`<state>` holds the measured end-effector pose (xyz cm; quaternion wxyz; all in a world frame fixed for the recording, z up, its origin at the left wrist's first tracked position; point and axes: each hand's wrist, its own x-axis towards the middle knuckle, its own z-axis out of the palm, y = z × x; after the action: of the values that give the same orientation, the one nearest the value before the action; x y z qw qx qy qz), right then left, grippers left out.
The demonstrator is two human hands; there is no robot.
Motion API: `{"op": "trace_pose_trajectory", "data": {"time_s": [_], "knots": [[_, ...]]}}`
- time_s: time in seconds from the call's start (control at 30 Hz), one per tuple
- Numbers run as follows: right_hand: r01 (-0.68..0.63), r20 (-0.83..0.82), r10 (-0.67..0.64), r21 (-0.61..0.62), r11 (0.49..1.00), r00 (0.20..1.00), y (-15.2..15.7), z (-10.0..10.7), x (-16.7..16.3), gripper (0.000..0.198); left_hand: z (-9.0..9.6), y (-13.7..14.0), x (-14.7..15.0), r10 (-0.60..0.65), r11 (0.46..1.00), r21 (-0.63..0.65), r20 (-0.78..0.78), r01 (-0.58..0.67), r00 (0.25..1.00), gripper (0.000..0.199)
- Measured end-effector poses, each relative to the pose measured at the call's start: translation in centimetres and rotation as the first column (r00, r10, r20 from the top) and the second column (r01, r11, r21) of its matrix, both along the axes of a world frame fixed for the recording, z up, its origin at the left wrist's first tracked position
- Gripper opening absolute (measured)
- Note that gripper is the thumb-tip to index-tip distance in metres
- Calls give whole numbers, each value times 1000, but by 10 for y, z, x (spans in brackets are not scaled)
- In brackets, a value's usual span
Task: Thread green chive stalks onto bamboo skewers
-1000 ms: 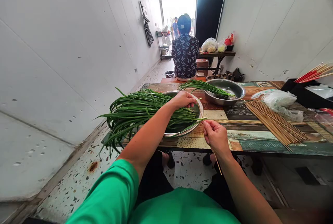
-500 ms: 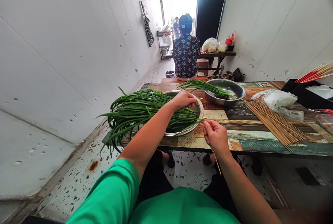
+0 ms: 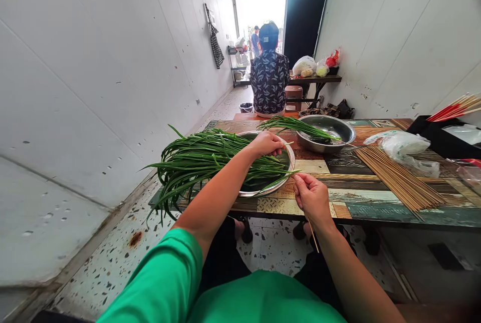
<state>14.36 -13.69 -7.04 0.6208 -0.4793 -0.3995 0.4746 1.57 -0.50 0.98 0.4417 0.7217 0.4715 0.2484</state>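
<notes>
Green leaves (image 3: 188, 155) lie heaped over the near bowl (image 3: 263, 194) on the desk (image 3: 376, 196), most apparently unthreaded. The right hand (image 3: 311, 195) pinches a thin stick (image 3: 313, 235); the left hand (image 3: 267, 143), fingertips narrowed, seems to grip a pale stalk end (image 3: 288, 143). One bunch (image 3: 291, 123), seemingly already on a stick, rests in the far bowl (image 3: 325, 147); many bare sticks (image 3: 398, 180) are left.
</notes>
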Motion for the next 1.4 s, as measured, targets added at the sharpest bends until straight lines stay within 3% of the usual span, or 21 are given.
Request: {"op": "trace_pose_trajectory", "data": {"time_s": [0.53,1.03,1.17,1.27,1.33,1.4], "knots": [[-3,-4,3,-4,1000,1000,0,-1,0,40,2,-1,0,-5,1000,-5,4,5,1000,19],[7,1,-7,-11,1000,1000,0,2,-2,40,-5,8,-5,-85,982,159,-141,107,986,21],[13,-8,-13,-10,1000,1000,4,4,-2,42,0,1,-5,-197,960,163,-192,229,961,21],[25,-7,-25,2,1000,1000,12,7,0,42,10,-10,-4,-403,881,157,-245,446,882,18],[16,10,-16,17,1000,1000,15,8,1,42,18,-13,-5,-473,835,149,-299,530,829,15],[8,43,-9,35,999,999,16,6,2,40,23,-11,-6,-435,860,109,-353,498,828,13]]}}
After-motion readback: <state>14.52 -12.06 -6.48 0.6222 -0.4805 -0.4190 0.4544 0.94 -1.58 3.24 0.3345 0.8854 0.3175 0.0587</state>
